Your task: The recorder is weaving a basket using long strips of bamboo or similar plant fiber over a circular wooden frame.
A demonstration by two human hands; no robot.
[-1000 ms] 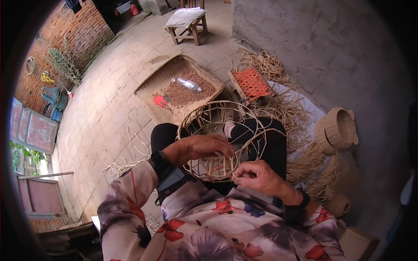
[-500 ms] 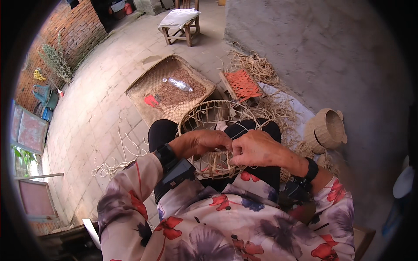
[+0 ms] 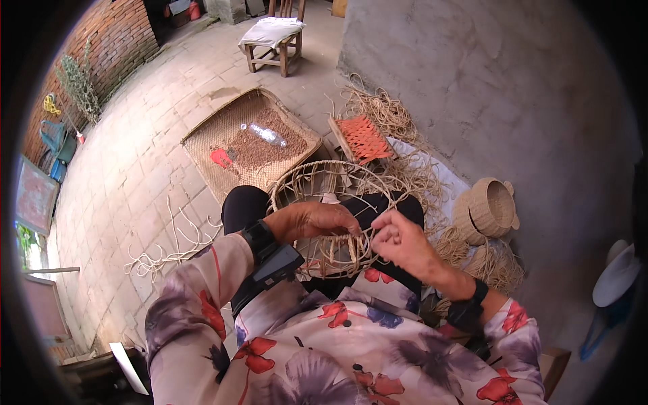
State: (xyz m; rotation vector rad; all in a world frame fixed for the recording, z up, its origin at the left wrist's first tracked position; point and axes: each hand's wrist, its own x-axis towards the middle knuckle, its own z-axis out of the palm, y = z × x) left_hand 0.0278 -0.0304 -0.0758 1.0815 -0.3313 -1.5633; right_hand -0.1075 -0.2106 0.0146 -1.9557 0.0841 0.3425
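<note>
An open-weave basket frame [image 3: 329, 162] of thin, pale rods and cord rests in my lap between my knees. My left hand [image 3: 325, 220] is closed on the frame's near part, its fingertips at the wrapped cords. Just to its right, my right hand [image 3: 403, 248] has curled fingers, thumb and forefinger pinched on what looks like a straw cord [image 3: 370, 237]. The two hands are a short gap apart. Part of the frame is hidden behind my hands and wrists.
Beyond my knees lies a woven tray [image 3: 209, 177] with brown grains and a plastic bottle [image 3: 268, 134]. To the right are a small stool with orange webbing [image 3: 364, 138], heaps of straw cord [image 3: 385, 111] and woven baskets [image 3: 466, 214]. A wooden chair [image 3: 271, 57] stands farther off.
My right hand has moved away from my left, slightly right, its fingers turning up. My left hand stays at the frame. The view has shifted a little.
</note>
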